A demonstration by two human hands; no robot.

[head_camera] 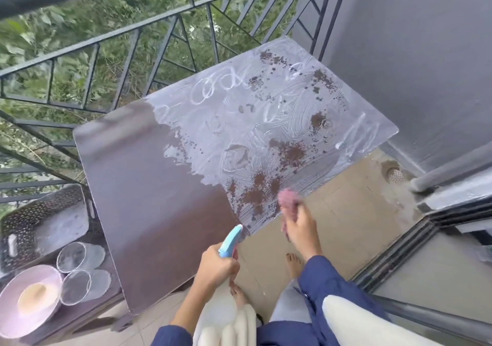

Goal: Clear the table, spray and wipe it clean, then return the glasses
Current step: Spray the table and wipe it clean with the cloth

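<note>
head view: a brown table (149, 186) stands on a balcony against a dark metal railing (133, 34), with green leaves beyond the bars; the left half of the tabletop is bare brown, while the right half is covered in whitish foam (266, 111) marked with curved smear lines and broken by brown speckled patches; the left hand (217, 268) grips a spray bottle (231, 240) just off the table's near edge, fingers curled round its neck, the blue nozzle pointing up towards the tabletop and the pale body below the hand; the right hand (300, 228) holds a pink cloth (288, 199) at the near right edge of the table, by the foam; both are blurred, so whether the cloth touches the surface cannot be told; the glasses (72, 256), two clear ones, sit off the table on a lower dark surface to its left, close together and just beside a pink bowl (29, 297), with a perforated dark basket (40, 212) behind them; blue sleeves cover both forearms, and a bare foot (294, 264) shows on the beige floor tiles (346, 212) between the arms; a round floor drain (394, 175) lies by the grey wall to the right of the table
</note>
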